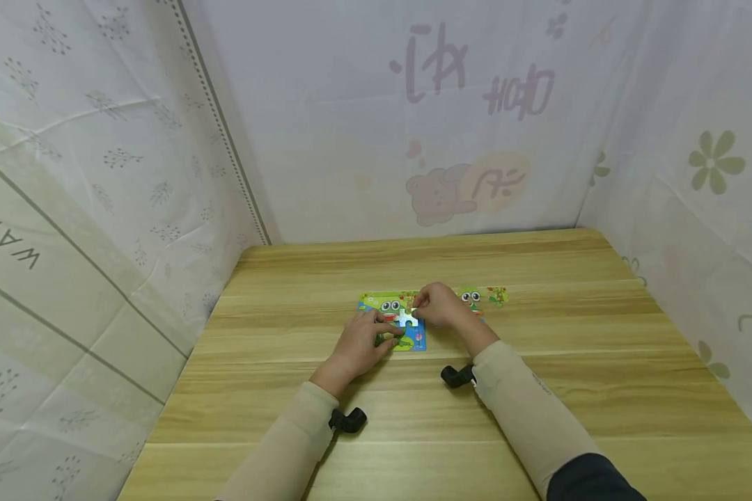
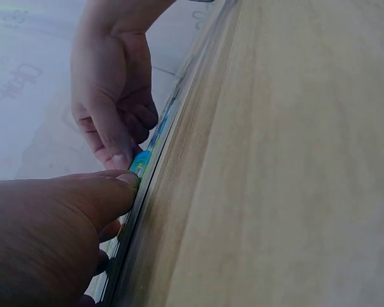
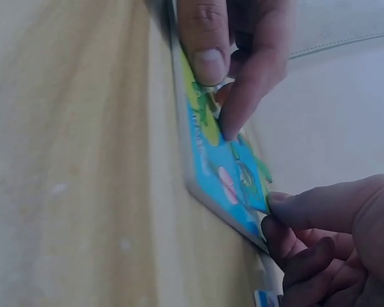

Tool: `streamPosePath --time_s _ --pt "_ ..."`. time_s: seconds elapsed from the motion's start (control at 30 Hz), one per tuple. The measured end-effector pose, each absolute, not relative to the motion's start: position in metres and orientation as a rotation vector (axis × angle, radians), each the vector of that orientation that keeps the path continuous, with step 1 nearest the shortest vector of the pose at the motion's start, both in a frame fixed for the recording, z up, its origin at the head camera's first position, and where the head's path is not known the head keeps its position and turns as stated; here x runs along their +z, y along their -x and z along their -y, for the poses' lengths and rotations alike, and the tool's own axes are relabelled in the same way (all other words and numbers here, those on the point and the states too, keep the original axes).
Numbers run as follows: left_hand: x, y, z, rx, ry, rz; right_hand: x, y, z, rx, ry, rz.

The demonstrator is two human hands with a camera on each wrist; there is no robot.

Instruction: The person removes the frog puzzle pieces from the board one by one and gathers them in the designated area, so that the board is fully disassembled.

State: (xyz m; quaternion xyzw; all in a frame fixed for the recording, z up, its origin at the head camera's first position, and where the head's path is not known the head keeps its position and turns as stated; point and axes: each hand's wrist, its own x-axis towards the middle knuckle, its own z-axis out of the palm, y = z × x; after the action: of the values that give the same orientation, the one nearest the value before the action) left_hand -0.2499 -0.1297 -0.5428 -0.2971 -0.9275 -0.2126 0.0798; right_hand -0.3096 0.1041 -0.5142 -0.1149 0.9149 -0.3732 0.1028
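A flat jigsaw puzzle board [image 1: 418, 341] with a cartoon frog, blue and green, lies on the table. My left hand [image 1: 360, 342] rests on its left part, thumb and fingertips touching the surface; in the right wrist view, the left thumb and a finger [image 3: 239, 102] press down near the board's edge. My right hand [image 1: 441, 306] pinches the edge of a puzzle piece [image 3: 248, 179] between thumb and forefinger. That piece lies over the board and looks pale and shiny from above. Part of the board is hidden under both hands.
Another frog picture [image 1: 496, 296] lies to the right, partly covered by my right hand and wrist. The wooden table [image 1: 301, 278] meets printed curtains [image 1: 326, 139] at the back and sides. Black wrist mounts [image 1: 348, 421] stick out from both sleeves.
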Motion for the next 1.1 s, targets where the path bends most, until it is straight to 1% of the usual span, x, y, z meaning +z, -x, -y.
streamPosePath --time_s 1.1 --pt "-0.5479 0.2496 0.1304 -0.657 0.858 2.765 -0.5152 0.3102 -0.1097 -1.186 0.316 -2.628"
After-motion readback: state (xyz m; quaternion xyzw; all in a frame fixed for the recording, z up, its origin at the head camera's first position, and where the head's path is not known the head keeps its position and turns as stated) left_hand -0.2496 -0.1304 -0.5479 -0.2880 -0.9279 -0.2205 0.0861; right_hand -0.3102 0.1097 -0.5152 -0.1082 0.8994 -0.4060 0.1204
